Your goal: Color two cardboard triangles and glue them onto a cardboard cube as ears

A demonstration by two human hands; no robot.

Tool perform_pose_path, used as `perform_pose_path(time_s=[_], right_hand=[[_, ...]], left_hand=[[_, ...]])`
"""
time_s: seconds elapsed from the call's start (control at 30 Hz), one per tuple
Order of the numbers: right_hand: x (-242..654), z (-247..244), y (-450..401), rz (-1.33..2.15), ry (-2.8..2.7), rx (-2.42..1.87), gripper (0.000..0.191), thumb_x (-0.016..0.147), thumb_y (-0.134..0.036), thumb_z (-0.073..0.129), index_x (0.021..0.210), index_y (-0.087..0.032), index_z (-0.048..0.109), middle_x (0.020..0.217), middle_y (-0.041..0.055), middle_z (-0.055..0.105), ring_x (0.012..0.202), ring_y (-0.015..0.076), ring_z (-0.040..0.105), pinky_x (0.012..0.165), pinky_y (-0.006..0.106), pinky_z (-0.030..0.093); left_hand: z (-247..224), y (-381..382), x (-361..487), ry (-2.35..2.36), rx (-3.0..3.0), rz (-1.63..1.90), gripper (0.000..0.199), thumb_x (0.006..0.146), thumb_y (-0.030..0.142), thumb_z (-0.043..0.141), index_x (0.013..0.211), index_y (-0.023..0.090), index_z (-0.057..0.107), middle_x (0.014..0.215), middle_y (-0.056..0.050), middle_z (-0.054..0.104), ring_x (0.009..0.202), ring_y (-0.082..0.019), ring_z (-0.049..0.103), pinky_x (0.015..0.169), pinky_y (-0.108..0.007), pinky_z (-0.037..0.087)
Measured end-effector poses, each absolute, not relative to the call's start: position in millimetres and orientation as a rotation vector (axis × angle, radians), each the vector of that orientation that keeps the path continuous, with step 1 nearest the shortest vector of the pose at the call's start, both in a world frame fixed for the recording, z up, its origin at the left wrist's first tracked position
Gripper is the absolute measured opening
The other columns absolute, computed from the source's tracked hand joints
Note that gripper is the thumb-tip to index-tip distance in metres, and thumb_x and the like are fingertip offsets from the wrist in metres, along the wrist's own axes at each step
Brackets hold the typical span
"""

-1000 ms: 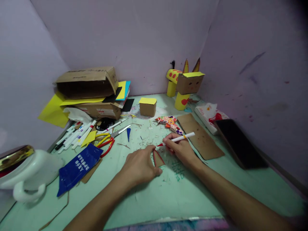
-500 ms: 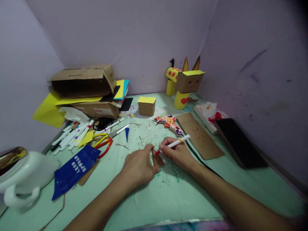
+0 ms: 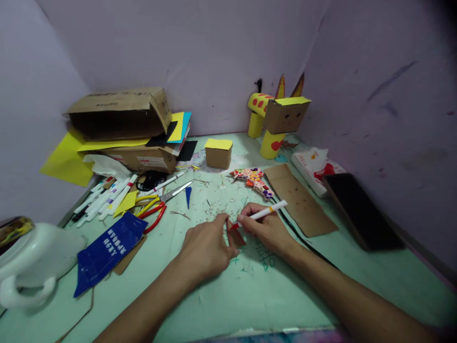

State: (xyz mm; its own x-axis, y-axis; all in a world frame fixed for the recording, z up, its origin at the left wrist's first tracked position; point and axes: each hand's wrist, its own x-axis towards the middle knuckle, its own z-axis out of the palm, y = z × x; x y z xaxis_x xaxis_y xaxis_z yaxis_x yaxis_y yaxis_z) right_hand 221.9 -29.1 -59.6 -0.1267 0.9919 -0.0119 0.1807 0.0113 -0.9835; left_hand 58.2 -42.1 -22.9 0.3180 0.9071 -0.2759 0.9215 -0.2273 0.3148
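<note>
My left hand [image 3: 209,245] grips a small brown cardboard piece [image 3: 235,238] between thumb and fingers, low over the green table. Red colouring runs along the edges of that piece. In my right hand [image 3: 266,228] is a white marker [image 3: 269,210] with an orange band, its red tip touching the cardboard's upper edge. Just beyond my hands lies a flower-patterned glue gun [image 3: 252,180], its dark cord passing beside my right forearm. Farther back stands a small cardboard box [image 3: 218,156] with a yellow top.
Scissors [image 3: 160,202], several markers [image 3: 103,197] and a blue packet piece [image 3: 110,252] lie left, near a white mug [image 3: 39,257]. Cardboard boxes [image 3: 121,114] are stacked behind. Right are a cardboard strip [image 3: 300,200], a phone [image 3: 364,209], a tissue pack [image 3: 314,171] and a yellow cardboard animal [image 3: 287,116].
The view has shifted slightly, so the background sits a little higher and wider apart. Both hands keep their grips, and the marker tip stays on the cardboard piece.
</note>
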Motion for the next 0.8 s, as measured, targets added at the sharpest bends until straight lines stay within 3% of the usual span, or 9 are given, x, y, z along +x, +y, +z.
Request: perform_pose_path(time_s=[0.4, 0.67, 0.8], right_hand=[[230.5, -57.5, -44.2, 1.176, -1.535, -1.328, 0.018, 0.076, -0.031, 0.058, 0.063, -0.019, 0.057, 0.048, -0.0039, 0.051, 0.045, 0.011, 0.042, 0.043, 0.023, 0.03], [229.0, -58.0, -50.6, 1.101, -1.844, -1.303, 0.02, 0.085, -0.032, 0.054, 0.071, -0.02, 0.063, 0.064, 0.0011, 0.067, 0.054, 0.0143, 0.057, 0.051, 0.024, 0.041], [230.4, -61.4, -51.2, 1.062, -1.819, -1.36, 0.023, 0.086, -0.035, 0.054, 0.07, -0.021, 0.062, 0.057, -0.0006, 0.063, 0.049, 0.0134, 0.054, 0.045, 0.023, 0.038]], left_hand=[[-20.9, -44.2, 58.7, 1.628, 2.101, -0.037, 0.052, 0.071, 0.042, 0.061, 0.119, 0.027, 0.046, 0.086, -0.004, 0.07, 0.086, -0.031, 0.065, 0.065, -0.035, 0.043], [-25.9, -42.3, 53.6, 1.525, 1.993, 0.032, 0.041, 0.071, 0.034, 0.057, 0.111, 0.036, 0.047, 0.085, 0.004, 0.07, 0.083, -0.031, 0.067, 0.065, -0.038, 0.043], [-30.4, -40.2, 55.3, 1.566, 1.952, -0.048, 0.053, 0.068, 0.035, 0.056, 0.12, 0.034, 0.043, 0.086, 0.0, 0.07, 0.08, -0.033, 0.066, 0.065, -0.041, 0.043]])
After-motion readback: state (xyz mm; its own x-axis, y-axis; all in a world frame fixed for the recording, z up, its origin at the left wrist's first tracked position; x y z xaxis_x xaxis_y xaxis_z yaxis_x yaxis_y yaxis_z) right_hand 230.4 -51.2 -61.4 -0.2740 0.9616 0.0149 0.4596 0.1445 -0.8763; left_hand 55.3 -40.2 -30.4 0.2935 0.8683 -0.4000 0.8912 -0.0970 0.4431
